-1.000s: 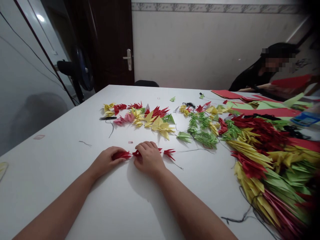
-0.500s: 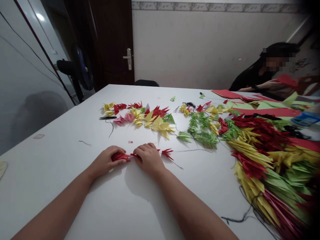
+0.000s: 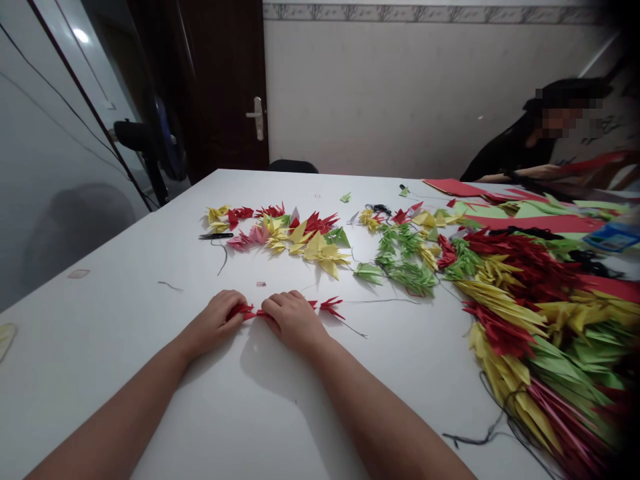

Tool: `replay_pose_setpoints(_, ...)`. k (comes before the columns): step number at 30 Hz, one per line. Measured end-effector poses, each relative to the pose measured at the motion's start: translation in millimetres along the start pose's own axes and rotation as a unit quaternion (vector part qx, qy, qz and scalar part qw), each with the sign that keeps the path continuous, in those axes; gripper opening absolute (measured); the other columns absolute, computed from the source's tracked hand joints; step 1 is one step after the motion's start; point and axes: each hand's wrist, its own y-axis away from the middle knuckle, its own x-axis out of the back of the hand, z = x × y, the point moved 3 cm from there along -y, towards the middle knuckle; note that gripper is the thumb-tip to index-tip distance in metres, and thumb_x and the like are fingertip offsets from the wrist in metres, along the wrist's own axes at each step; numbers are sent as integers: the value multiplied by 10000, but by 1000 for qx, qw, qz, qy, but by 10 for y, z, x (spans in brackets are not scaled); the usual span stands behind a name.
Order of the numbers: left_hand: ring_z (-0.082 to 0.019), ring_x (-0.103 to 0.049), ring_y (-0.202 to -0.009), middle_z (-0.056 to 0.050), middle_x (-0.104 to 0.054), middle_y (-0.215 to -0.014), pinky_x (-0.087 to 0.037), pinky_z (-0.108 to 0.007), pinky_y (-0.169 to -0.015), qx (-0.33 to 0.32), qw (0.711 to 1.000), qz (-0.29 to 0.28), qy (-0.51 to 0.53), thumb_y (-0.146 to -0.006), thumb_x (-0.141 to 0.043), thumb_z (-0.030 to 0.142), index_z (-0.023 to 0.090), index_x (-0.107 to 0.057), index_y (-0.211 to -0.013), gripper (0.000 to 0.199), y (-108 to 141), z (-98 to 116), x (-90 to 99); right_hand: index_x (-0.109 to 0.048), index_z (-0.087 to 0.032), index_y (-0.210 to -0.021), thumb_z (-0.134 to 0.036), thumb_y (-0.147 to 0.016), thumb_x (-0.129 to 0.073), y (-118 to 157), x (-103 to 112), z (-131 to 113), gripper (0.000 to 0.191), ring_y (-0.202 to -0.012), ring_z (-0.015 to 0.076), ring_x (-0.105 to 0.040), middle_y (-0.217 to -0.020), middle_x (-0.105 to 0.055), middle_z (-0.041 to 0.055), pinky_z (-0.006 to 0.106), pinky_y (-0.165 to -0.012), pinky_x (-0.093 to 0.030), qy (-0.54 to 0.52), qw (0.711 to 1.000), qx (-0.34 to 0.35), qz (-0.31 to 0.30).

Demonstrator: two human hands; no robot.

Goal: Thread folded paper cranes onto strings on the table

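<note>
My left hand [image 3: 221, 319] is closed around red folded paper [image 3: 249, 313], apparently origami cranes, low over the white table [image 3: 210, 413]. Close on its right, my right hand [image 3: 294, 321] is curled over more of the same red paper row, its fingertips hidden beneath. Past the right hand, a red paper crane [image 3: 331, 307] sits on a thin thread [image 3: 385, 301] that runs off to the right. A thin wire-like needle [image 3: 356, 330] slants down from beside that crane. Most of the paper inside the hands is hidden.
Strings of yellow, red and pink cranes [image 3: 300, 243] lie ahead, with black thread snips [image 3: 216, 236] at their left. Green cranes [image 3: 400, 267] and a large colourful heap [image 3: 530, 320] fill the right. A co-worker [image 3: 520, 150] handles red paper at the far right.
My hands and the red paper row have shifted slightly left. Less red paper shows out of my left hand. The co-worker's red paper has moved right.
</note>
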Motion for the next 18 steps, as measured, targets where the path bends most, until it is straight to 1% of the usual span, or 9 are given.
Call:
replay_pose_setpoints(2,-186,-482,-846,-36,-563,-857,-401,-335,-786,5,1000,-4,-1,-829,-370,300,192,-486,-810,159,-3,8,3,-578,-183,-854,-175,-831,-484,3,0,10,97,-734,142,-505,-846,-622,24,274,-710,-313,-15,1000,5,9)
replay_pose_setpoints(6,-188,-485,-872,-37,-574,-897,-400,-329,-795,14,999,-24,16,-840,-385,340,192,-512,-855,196,-1,21,13,-623,-198,-840,-164,-820,-508,13,0,39,121,-729,122,-499,-844,-610,17,256,-703,-313,-48,996,20,67)
replay_pose_setpoints(11,-189,-493,-893,-33,-586,-920,-404,-323,-795,16,998,-39,38,-842,-407,363,201,-538,-885,213,1,13,17,-682,-242,-818,-242,-831,-519,19,-10,45,164,-669,111,-484,-767,-598,13,260,-657,-289,-34,991,52,122)
replay_pose_setpoints(15,-186,-504,-874,-31,-589,-903,-413,-319,-775,19,998,-34,45,-843,-411,385,201,-546,-884,232,0,-6,8,-693,-299,-839,-271,-831,-522,14,-29,50,173,-594,97,-464,-685,-597,-9,268,-623,-260,-21,991,60,120)
replay_pose_setpoints(18,-184,-509,-863,-35,-593,-894,-417,-322,-772,24,998,-31,49,-844,-406,403,196,-550,-883,256,2,-32,-7,-677,-315,-900,-259,-842,-500,13,-24,43,194,-621,104,-485,-723,-632,-14,274,-619,-249,-18,993,57,104)
